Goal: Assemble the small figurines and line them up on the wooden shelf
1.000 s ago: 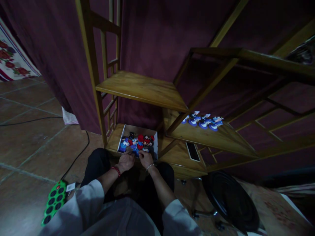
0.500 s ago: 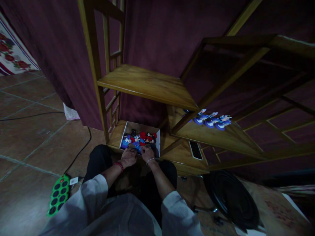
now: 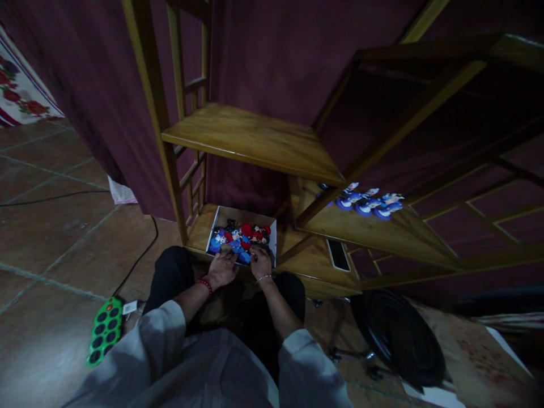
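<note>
A white cardboard box (image 3: 273,238) full of small red, blue and black toy figurines (image 3: 238,235) sits on the low wooden shelf. At its near left edge my left hand (image 3: 223,268), with a red bead bracelet, reaches in. Its fingers are bent, and whatever they grip is too small and dark to make out. My right hand (image 3: 260,264), wearing a thin silver bracelet, bends over the near right part of the box. Its fingers curl downward, and their tips are lost among the figurines. Between both hands shows a bright blue piece (image 3: 244,258).
Several blue-and-white figurines (image 3: 368,204) stand on the raised shelf at the right. Below them lies a phone (image 3: 338,255). A wooden shelf board (image 3: 255,139) overhangs the box. A green power strip (image 3: 105,331) is on the floor left, a black round stool (image 3: 399,343) right.
My right hand has shifted slightly right, away from my left hand, showing more of the blue piece between them. My left hand stays nearly in place. The view has tilted slightly.
</note>
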Demonstrator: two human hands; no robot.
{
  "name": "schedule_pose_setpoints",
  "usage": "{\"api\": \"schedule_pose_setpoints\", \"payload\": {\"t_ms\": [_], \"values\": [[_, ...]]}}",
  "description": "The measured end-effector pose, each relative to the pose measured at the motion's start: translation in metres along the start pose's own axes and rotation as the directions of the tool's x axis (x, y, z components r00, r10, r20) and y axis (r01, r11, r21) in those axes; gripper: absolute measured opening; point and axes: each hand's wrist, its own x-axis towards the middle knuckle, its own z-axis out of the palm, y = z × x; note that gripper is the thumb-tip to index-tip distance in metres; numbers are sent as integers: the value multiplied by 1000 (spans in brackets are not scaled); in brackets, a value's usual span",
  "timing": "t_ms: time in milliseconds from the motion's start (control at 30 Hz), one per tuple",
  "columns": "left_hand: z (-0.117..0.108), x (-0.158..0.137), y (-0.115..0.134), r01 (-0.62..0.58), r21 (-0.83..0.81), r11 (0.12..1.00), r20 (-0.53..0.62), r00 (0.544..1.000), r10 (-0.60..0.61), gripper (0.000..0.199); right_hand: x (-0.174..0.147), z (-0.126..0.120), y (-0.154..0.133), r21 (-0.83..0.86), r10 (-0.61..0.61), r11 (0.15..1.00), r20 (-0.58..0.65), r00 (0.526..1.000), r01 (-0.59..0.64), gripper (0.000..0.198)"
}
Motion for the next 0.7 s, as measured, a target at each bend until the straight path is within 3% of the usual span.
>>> {"api": "schedule_pose_setpoints", "payload": {"t_ms": [200,367,700], "values": [[-4,2,0,-12,21,1000,54,999,11,42,3,1,0,-82,113,991,99,989,-105,26],[-7,5,-2,-21,42,999,115,993,16,40,6,-5,-8,-163,227,967,211,951,-195,26],[-12,5,0,-15,55,998,167,986,6,44,7,-9,-15,-53,146,989,259,955,-137,26]]}}
